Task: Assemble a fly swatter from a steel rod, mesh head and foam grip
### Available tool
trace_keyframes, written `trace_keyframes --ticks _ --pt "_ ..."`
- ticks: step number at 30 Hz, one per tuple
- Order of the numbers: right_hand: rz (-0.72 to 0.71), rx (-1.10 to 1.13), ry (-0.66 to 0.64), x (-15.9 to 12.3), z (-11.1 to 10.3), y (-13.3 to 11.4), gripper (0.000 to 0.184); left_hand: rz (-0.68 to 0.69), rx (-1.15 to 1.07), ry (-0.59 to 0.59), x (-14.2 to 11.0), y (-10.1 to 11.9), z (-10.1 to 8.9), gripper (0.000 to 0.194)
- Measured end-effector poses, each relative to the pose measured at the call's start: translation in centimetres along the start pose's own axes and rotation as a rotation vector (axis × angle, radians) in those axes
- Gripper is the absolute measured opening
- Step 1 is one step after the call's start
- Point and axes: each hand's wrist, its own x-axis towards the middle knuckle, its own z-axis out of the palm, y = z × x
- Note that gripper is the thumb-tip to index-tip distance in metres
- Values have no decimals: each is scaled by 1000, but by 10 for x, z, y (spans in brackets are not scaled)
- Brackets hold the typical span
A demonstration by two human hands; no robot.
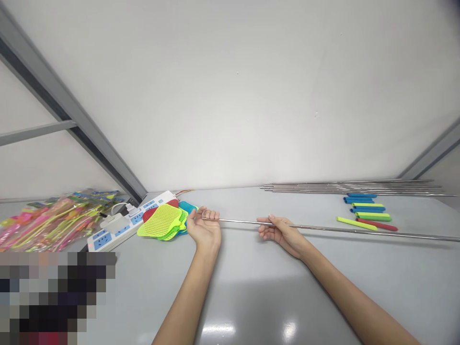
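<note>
1. Left hand: fingers clenched around the near end of the steel rod. Thumb side faces up.
2. Right hand: fingers half curled, loosely grasping the same rod further along, with the rod running between thumb and fingertips. Both hands are on this one rod, well apart.
3. Rod position: 1 rod, held just above the grey table, roughly level. Its far end runs out of view at the right edge.
4. Behind it, far right: a stack of thin steel rods along the back edge of the table. You get at least 4; they overlap, so I can't give an exact count.
5. Just in front of that stack: 7 foam sleeves lying loose, 3 blue, 3 green or yellow, 1 red. They are well right of your right hand.
6. Left of your left hand, nearly touching it: a pile of plastic fly swatters. You can see 4 colours: lime, green, red, teal. Lime is on top.
7. Under and beside the swatters: 1 white power strip, with 1 white plug in it and its cord looping behind.
8. Far left: clear plastic bags of pink, yellow and green items. Count unclear.
9. Bottom left corner is pixelated, so you can't tell what's there.
</note>
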Motion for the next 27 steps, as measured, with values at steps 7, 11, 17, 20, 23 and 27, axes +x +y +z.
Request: trace_keyframes --ticks 7,11,17,20,23,27 --pt "-40 -6 43 -1 -4 -5 36 920 1041 -147 -15 12 14 14" --pt "-35 -6 37 0 -5 -5 36 821 1539 -635 -29 2 17 15" --pt "-51 -33 28 0 -7 -6 37 505 1798 -978 -34 -11 14 26" --pt "-38 -35 6 0 -7 -5 37 512 1873 -986 -36 -14 13 28" --pt "-29 -30 4 0 -5 -3 37 539 1918 -976 -39 -15 14 30" --pt "-29 -8 -16 -2 -2 1 36 547 1982 -930 -43 -17 13 33"
